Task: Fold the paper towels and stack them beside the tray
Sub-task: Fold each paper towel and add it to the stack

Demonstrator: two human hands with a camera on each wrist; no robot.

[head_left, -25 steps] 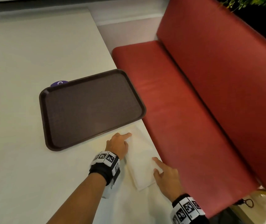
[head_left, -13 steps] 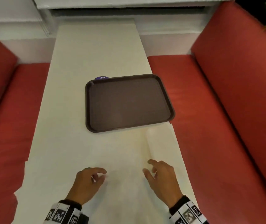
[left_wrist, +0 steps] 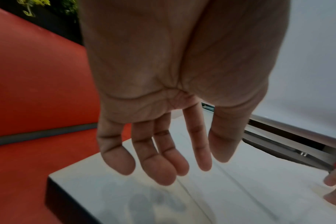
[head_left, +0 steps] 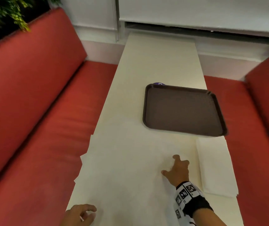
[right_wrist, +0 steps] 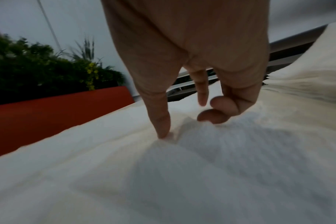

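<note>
- A folded paper towel lies flat on the right side of the table, just near of the brown tray and close to its near edge. I'd judge that one finished and placed.
- More unfolded paper towels are spread over the near part of the table, their corners poking past the left edge. These are what is left to do, though how many sheets lie there is hard to tell.
- The right hand is down on the spread sheets, just left of the folded one, fingers splayed. From the wrist view its thumb and curled fingertips press into the paper and bunch it a little, not yet pinching it closed.
- The left hand hovers at the near left edge of the table, fingers loose and apart, holding nothing.
- My guess is the next sheet is about to be gathered for folding; the job looks early, with one towel done.
</note>
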